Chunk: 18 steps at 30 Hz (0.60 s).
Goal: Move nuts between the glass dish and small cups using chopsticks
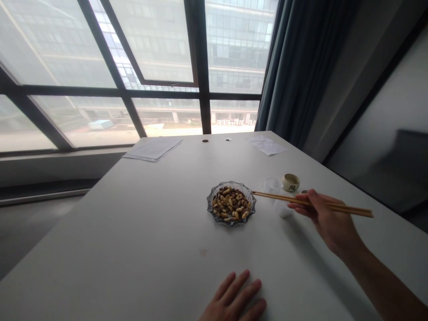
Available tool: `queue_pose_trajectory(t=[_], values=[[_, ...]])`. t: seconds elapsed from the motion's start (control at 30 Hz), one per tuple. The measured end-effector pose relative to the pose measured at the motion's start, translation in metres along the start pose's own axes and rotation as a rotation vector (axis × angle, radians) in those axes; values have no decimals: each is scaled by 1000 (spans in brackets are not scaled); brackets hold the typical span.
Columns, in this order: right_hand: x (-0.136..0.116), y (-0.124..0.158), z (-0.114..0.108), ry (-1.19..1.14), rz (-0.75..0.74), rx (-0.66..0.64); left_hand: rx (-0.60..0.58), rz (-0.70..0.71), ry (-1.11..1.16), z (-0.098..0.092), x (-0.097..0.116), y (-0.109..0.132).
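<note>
My right hand (329,223) grips a pair of wooden chopsticks (281,196), held nearly level with their tips close together at the right rim of a glass bowl (211,213). Whether the tips pinch anything is too small to tell. Shelled-looking nuts and peanuts (230,203) fill the bowl. Partly behind the chopsticks stands a clear plastic cup (283,209), and another clear cup (272,184) sits just beyond it. My left hand (234,299) lies flat on the table at the bottom, fingers spread and holding nothing.
A cream ceramic cup (290,182) with a dark mark stands beside the clear cups. On the white table (150,232) lie stacked papers (153,148) at the far left and a sheet (266,145) at the far right. Windows and a dark curtain (297,67) are beyond.
</note>
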State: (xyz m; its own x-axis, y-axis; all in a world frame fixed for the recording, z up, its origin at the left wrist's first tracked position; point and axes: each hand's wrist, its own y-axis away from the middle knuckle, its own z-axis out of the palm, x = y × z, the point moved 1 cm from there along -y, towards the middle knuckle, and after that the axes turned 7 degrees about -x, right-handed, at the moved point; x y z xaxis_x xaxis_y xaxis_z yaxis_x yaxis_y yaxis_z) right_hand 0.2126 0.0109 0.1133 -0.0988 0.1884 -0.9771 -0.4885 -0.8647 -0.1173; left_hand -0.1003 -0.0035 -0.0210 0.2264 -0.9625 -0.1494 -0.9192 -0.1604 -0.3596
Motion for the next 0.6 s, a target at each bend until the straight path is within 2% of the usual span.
queue_pose_trajectory(t=[0.13, 0.3, 0.4, 0.6], values=[[-5, 4, -56, 43, -129, 191, -14, 25, -30, -2, -1, -1], [13, 10, -113, 110, -210, 391, 2, 36, -34, -4, -4, -2], [23, 14, -130, 97, -175, 452, -6, 46, -42, -4, -5, -2], [25, 20, -142, 88, -105, 467, 3, 42, -33, -2, -6, -2]])
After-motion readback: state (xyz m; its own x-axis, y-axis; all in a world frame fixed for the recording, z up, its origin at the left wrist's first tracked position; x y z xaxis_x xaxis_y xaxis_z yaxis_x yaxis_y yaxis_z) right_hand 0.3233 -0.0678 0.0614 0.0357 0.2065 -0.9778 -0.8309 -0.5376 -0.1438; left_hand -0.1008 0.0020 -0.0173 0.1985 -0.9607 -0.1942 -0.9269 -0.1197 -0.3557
